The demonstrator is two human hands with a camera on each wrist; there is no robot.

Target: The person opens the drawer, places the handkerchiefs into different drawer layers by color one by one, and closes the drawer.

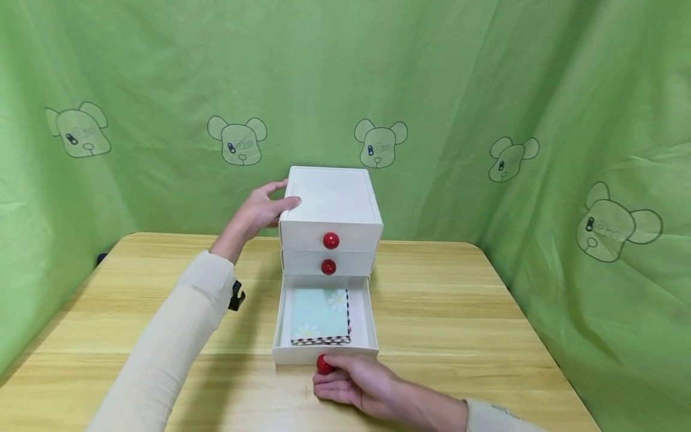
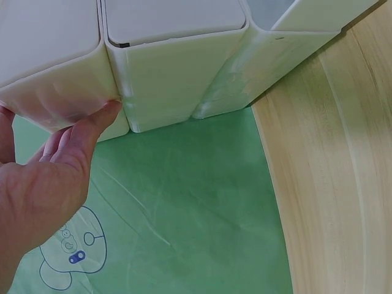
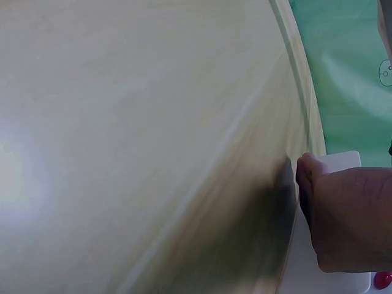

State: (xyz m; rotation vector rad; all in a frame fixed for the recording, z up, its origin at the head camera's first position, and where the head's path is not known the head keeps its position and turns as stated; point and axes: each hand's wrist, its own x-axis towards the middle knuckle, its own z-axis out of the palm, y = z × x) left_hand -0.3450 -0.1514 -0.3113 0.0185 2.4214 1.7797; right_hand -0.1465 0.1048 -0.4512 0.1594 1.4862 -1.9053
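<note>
A white drawer unit [image 1: 332,195] with three stacked drawers and red knobs stands on the table. Its bottom drawer [image 1: 278,327] is pulled out and holds a folded light-blue cloth [image 1: 320,313] with white flowers and a dark-and-white edging. My right hand [image 1: 361,381] pinches the bottom drawer's red knob [image 1: 324,365] between thumb and fingers. The right wrist view shows the back of that hand [image 3: 349,214], which hides the held knob. At the unit's upper left edge, my left hand [image 1: 261,210] rests its thumb on top; its fingers [image 2: 92,125] press straight against the side.
The wooden table [image 1: 442,312] extends to both sides of the unit. A green curtain [image 1: 453,72] with bear-head drawings hangs behind and beside it. The top knob [image 1: 331,240] and middle knob [image 1: 328,267] stick out above the pulled-out drawer.
</note>
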